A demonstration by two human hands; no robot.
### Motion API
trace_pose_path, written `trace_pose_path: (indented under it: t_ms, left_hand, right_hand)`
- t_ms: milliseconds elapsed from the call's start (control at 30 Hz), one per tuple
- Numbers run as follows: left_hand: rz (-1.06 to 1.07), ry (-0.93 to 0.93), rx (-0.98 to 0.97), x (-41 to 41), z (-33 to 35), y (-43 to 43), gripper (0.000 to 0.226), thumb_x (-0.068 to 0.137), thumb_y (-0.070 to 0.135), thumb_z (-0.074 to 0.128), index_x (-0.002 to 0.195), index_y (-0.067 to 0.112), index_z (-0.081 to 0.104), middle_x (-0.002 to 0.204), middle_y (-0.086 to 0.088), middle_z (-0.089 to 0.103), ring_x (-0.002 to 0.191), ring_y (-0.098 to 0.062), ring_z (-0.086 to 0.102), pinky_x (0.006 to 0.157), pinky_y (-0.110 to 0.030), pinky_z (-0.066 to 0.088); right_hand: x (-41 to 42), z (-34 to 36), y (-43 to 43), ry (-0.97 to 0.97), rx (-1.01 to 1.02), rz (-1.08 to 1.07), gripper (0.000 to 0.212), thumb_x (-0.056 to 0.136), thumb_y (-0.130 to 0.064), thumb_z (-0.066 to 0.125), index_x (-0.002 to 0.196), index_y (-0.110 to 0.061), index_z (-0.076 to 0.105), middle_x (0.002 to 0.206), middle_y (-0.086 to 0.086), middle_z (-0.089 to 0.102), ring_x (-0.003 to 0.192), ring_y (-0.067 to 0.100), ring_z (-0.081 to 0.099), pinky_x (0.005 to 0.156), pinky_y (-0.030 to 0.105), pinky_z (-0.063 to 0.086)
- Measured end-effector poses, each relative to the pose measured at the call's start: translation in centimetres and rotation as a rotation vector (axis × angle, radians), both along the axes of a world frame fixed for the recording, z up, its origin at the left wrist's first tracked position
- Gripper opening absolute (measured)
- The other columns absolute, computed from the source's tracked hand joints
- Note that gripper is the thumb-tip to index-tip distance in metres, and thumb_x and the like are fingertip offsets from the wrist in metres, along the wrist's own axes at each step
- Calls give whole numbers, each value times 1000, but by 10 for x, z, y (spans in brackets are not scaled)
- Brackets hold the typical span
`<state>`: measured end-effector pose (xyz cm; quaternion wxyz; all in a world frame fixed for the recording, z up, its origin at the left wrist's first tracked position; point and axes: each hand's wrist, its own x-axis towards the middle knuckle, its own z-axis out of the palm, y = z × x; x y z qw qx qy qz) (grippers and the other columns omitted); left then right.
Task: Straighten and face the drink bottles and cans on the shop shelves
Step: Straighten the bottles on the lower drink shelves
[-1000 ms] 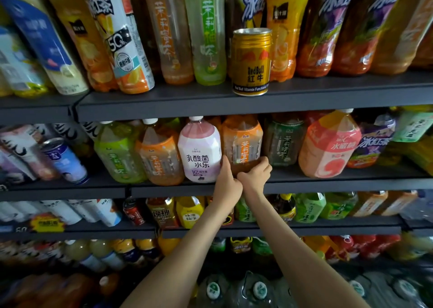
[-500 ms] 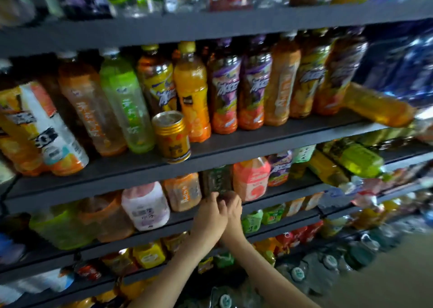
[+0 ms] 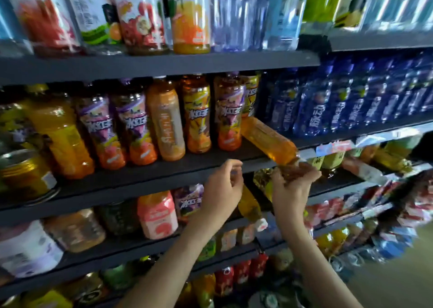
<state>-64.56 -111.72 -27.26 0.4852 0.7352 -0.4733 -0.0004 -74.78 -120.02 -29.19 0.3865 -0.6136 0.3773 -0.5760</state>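
An orange bottle lies on its side on the middle shelf, its near end sticking out past the shelf edge. My right hand is just under that end, and its blurred fingers curl around it. My left hand hovers in front of the shelf edge to the left, fingers loosely curled and holding nothing. Upright iced tea and juice bottles stand in a row left of the fallen bottle. A gold can sits at the far left of the same shelf.
Blue bottles fill the shelf to the right. Juice and water bottles stand on the shelf above. On the shelf below, a pink bottle stands and a yellow bottle leans. Lower shelves hold several small bottles and cans.
The view swung up and right from the lower shelf. Both hands left the squat bottles there and rose to the middle shelf, the right one reaching the fallen orange bottle.
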Motion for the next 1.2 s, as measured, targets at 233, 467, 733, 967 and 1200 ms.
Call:
trace_pose_path:
  t_ms: [233,467,733,967,1200]
  left_hand:
    - [88,-48,55,-43,13,-90,37,94,14,54,131,14,50,125,-1,57,112,-14,56,93,-27,48]
    - [84,-356,326,-31,15,-127,76,92,14,56,152,16,11,158,-11,11,145,-26,13,117,-34,18]
    - [183,-283,80,-24,52,-160,67,80,36,73,132,6,45,127,-11,56,115,-27,55,93,-32,46]
    - [323,-79,-10,-18,72,-163,52,86,52,59,112,7,56,100,-9,65,87,-26,64,62,-27,45]
    - [263,44,51,-6,56,-173,51,90,31,62,128,5,42,118,-12,55,103,-27,61,79,-34,53]
  right_hand:
    - [-41,18,-109,394,49,156,74,77,-31,74,131,1,36,114,22,54,105,36,53,79,33,41]
    - [-49,42,-121,543,74,347,58,86,-41,65,135,-17,46,110,8,66,91,21,61,64,20,34]
    - [-40,108,-126,141,-101,328,27,88,-29,65,114,-23,61,92,-7,67,85,8,60,68,14,43]
    - [1,93,-160,221,-14,543,41,94,-33,55,133,-22,52,123,-2,57,112,12,55,94,29,46]
    - [23,73,-165,327,31,621,42,97,-27,49,139,-28,44,123,-4,63,111,12,59,75,11,46]
